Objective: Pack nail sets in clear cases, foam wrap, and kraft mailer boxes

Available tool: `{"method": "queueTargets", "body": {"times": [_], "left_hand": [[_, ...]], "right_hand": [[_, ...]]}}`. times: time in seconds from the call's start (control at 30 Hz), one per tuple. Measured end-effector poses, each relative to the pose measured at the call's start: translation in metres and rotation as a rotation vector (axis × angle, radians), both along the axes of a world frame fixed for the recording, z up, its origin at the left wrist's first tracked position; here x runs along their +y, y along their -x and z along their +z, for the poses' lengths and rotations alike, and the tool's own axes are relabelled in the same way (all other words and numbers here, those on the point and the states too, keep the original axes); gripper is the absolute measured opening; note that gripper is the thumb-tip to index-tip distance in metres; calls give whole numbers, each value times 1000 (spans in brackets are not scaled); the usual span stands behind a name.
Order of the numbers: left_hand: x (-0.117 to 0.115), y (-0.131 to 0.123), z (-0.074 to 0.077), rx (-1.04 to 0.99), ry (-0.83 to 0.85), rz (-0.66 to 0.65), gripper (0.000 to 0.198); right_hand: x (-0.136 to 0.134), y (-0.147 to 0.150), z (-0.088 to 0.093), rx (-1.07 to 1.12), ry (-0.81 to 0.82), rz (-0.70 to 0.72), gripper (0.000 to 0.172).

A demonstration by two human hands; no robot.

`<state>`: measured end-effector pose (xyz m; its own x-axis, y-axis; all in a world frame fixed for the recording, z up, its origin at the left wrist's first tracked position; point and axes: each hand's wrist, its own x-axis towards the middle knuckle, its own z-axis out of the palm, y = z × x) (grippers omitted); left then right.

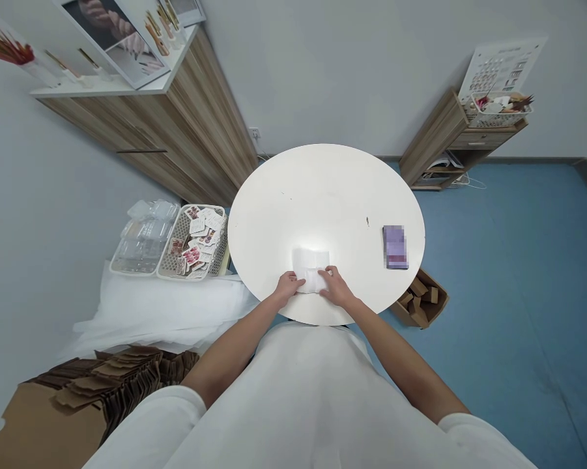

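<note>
A small white packet or folded sheet (311, 264) lies at the near edge of the round white table (322, 195). My left hand (289, 285) grips its left near corner, fingers curled on it. My right hand (336, 285) pinches its right near side. Both hands sit close together over the packet's near half. What the packet is made of is too washed out by glare to tell.
A purple blurred card (395, 247) lies on the table's right side. Left of the table stand a clear plastic tray (144, 238) and a mesh basket of small cards (195, 242). An open cardboard box (420, 301) sits on the blue floor, flattened cartons (112, 374) at lower left.
</note>
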<state>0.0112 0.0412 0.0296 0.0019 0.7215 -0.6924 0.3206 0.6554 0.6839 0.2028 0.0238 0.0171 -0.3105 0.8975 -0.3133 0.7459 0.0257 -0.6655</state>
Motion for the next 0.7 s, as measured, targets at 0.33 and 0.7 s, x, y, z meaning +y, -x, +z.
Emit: {"method": "queueTargets", "body": {"times": [0.33, 0.7], "left_hand": [[-8, -31, 0, 238, -259, -307, 14], [-9, -19, 0, 132, -231, -315, 23]], "right_hand": [[-3, 24, 0, 65, 44, -53, 56], [5, 26, -4, 119, 97, -250, 32]]}}
